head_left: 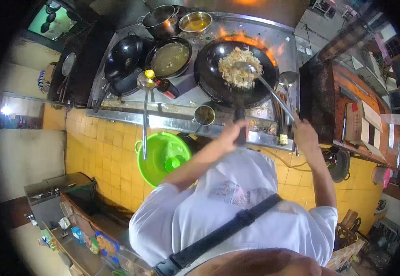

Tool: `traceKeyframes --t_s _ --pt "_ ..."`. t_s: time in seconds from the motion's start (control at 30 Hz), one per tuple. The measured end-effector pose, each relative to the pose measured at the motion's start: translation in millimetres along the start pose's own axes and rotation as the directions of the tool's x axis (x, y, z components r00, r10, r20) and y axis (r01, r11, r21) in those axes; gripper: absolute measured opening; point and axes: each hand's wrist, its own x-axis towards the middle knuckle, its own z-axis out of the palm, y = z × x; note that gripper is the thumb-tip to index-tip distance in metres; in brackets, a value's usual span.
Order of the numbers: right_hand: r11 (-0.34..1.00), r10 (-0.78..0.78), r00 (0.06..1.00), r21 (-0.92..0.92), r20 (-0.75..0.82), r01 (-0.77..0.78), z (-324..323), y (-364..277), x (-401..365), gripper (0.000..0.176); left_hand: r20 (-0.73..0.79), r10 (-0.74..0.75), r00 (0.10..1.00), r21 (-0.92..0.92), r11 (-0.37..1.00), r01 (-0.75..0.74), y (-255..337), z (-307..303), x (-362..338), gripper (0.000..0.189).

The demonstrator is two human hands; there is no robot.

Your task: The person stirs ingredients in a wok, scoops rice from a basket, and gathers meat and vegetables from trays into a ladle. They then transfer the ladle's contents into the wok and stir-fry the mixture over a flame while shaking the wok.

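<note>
Two hands are at work over the stove surface [181, 99], each closed around one handle. The left hand [231, 134] grips the black handle of the rice wok [207, 76], its forearm slanting up from the lower left, with the fist low in front of the wok. The right hand [304, 133] is wrapped around the far end of a working ladle [273, 92]; its elbow is bent out to the right and the forearm rises toward the surface. That ladle angles leftward into the wok, its bowl over one heap of rice [239, 55], while flames [248, 40] rise along the wok's back rim. Three dark pans are on the surface: the rice wok, one pan of cloudy liquid [169, 60] beside it, and one glossy wok [124, 53] farthest left. Two more ladles lie nearby, one left ladle [145, 106] reaching past the front edge and one right ladle [287, 78]. There are also one pot [163, 30], one metal bowl [195, 22], one yellow-capped bottle [167, 87] and one small cup [205, 114]. Below stands one green tub [145, 168].
</note>
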Motion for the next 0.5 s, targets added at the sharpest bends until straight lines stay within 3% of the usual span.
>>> traceKeyframes --t_s 0.03,0.07,0.1,0.13,0.17,0.2,0.27,0.3,0.33,0.4,0.43,0.5 --pt "0.998 -0.042 0.999 0.04 -0.007 0.042 -12.1 5.8 6.6 0.051 -0.006 -0.192 0.981 -0.118 0.975 0.19 11.8 18.7 -28.4 0.014" --pt "0.993 -0.084 0.996 0.08 -0.014 0.084 -24.3 11.6 13.2 0.046 0.005 -0.277 0.961 -0.119 0.954 0.276 8.6 19.5 -35.2 0.015" --pt "0.927 0.08 0.974 0.345 0.21 -0.15 -58.6 1.4 16.7 0.044 0.012 -0.279 0.96 -0.113 0.954 0.279 8.4 15.6 -27.5 0.015" --pt "0.756 0.16 0.869 0.509 0.467 -0.413 -76.8 -7.2 19.6 0.042 0.017 -0.286 0.958 -0.123 0.951 0.285 1.1 7.9 -18.3 0.015" --pt "0.744 0.171 0.876 0.524 0.451 -0.415 -60.8 -13.1 25.5 0.037 0.031 -0.164 0.986 -0.074 0.983 0.166 -1.2 -1.5 -5.0 0.014" --pt "0.843 0.061 0.978 0.514 0.2 -0.158 -2.4 -5.7 40.6 0.039 0.051 -0.031 0.998 -0.024 0.999 0.032 1.0 -14.5 17.9 0.014" --pt "0.937 0.033 0.993 0.342 0.11 -0.069 91.1 -28.3 75.3 0.037 0.015 0.183 0.983 0.091 0.979 -0.183 -22.2 -65.8 82.4 0.014" --pt "0.938 0.019 0.992 0.341 0.123 -0.06 80.5 -28.5 76.9 0.037 -0.032 0.142 0.989 0.232 0.964 -0.131 -5.4 -66.6 80.8 0.013" --pt "0.909 -0.009 0.972 0.408 0.237 -0.091 43.6 -26.0 83.5 0.035 -0.041 0.153 0.987 0.221 0.965 -0.14 -8.9 -72.8 86.9 0.013" --pt "0.881 0.083 0.838 0.354 0.539 -0.315 -41.3 -19.7 96.7 0.035 -0.035 0.171 0.985 0.271 0.95 -0.155 -15.8 -80.9 115.0 0.012" --pt "0.893 0.073 0.881 0.363 0.467 -0.266 -47.5 -16.6 101.4 0.034 0.002 0.174 0.985 0.189 0.967 -0.171 -18.7 -83.4 120.2 0.013" --pt "0.903 0.056 0.916 0.372 0.397 -0.216 -25.2 -21.5 108.9 0.033 0.002 0.232 0.973 0.209 0.951 -0.227 -28.9 -86.3 130.6 0.011"
